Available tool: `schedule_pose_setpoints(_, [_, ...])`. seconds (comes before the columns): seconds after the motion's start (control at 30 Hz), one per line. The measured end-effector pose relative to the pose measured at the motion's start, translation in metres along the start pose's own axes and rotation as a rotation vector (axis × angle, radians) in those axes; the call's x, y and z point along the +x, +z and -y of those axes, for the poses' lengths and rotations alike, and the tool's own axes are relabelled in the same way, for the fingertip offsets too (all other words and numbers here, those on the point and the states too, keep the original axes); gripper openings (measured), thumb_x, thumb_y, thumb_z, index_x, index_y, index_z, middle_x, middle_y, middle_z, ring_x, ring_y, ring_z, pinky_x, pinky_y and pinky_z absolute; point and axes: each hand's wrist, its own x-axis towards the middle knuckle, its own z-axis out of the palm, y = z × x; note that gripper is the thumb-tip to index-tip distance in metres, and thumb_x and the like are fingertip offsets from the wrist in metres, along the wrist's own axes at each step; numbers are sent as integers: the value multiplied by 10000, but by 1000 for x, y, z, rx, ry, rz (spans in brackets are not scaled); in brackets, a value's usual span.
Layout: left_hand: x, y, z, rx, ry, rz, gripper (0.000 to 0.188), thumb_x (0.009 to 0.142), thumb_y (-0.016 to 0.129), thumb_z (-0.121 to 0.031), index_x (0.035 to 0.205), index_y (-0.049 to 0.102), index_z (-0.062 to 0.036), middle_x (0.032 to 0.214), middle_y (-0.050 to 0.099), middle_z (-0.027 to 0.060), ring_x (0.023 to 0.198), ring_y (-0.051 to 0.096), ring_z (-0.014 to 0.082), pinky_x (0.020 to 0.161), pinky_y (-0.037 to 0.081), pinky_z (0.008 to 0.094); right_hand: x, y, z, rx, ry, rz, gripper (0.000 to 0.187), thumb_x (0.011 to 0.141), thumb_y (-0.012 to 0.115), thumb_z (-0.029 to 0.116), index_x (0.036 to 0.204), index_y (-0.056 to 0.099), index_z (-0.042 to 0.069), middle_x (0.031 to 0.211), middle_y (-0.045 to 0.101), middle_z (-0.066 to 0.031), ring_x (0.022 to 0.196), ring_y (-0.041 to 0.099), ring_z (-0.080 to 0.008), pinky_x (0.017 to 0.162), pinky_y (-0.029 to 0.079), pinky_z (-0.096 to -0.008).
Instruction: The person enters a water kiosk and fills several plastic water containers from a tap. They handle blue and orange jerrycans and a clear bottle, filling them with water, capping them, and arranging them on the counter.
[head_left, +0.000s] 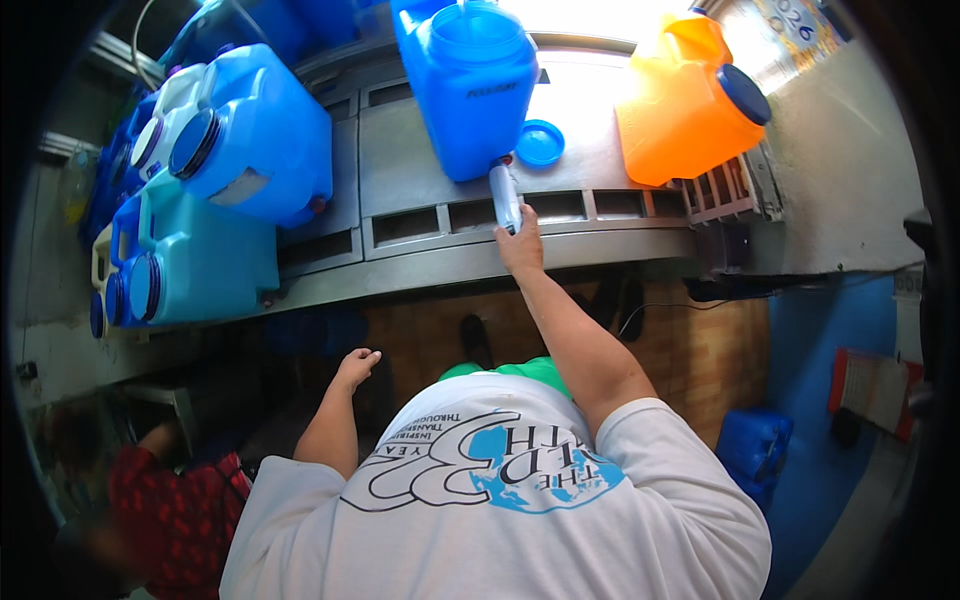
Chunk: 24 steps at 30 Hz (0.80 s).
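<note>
My right hand reaches forward over the front edge of the metal counter. Its fingers are closed round a pale, shiny cylinder whose kind I cannot make out. The cylinder's far end meets the small red spout at the lower front corner of a blue water jug. That jug stands upright with its wide mouth uncapped. Beside it lies a round blue lid. Low in front of the counter, my left hand hangs with its fingers curled together; whether anything is in them is hidden.
An orange jug with a dark cap stands at the right. Blue and teal jugs crowd the counter's left side. A person in a red patterned shirt is at lower left. Another blue container sits low at right.
</note>
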Motion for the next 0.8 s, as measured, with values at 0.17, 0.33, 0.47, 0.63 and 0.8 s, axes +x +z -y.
schedule_pose_setpoints(0.17, [15,-4,-22,-36,153,-15,420,845,688,-346,1096,632,-13,873,650,71,664,587,149,643,489,311,7,-19,-2,-39,-14,-79,679,772,694,199,1351,377,42,1247,536,-213,1186,515,-338,1016,389,-391])
schedule_pose_setpoints(0.33, [15,0,-63,4,121,15,454,858,681,-323,1163,607,7,1016,658,97,786,625,185,704,513,316,29,-68,-43,385,181,248,686,785,694,237,1377,373,105,1058,593,-122,930,607,-223,745,509,-339])
schedule_pose_setpoints(0.47, [-2,21,-110,79,123,66,526,857,679,-324,1240,565,18,1145,634,146,985,637,247,829,522,346,-1,-166,-13,757,193,194,601,842,683,198,1364,390,151,965,535,-63,624,517,-99,522,472,-243])
schedule_pose_setpoints(0.63, [4,64,-199,283,455,209,625,824,709,-386,1272,538,16,1181,628,171,1076,615,248,921,478,344,-6,-319,-32,1089,6,99,518,889,558,186,1373,374,171,993,527,-74,663,550,-137,540,494,-267])
schedule_pose_setpoints(0.8, [-44,124,-411,207,1006,241,735,767,769,-409,1331,490,-30,1229,602,168,1118,592,265,940,467,367,21,-432,-28,1009,-72,-81,575,864,516,134,1412,348,168,997,533,-76,696,573,-153,566,506,-261])
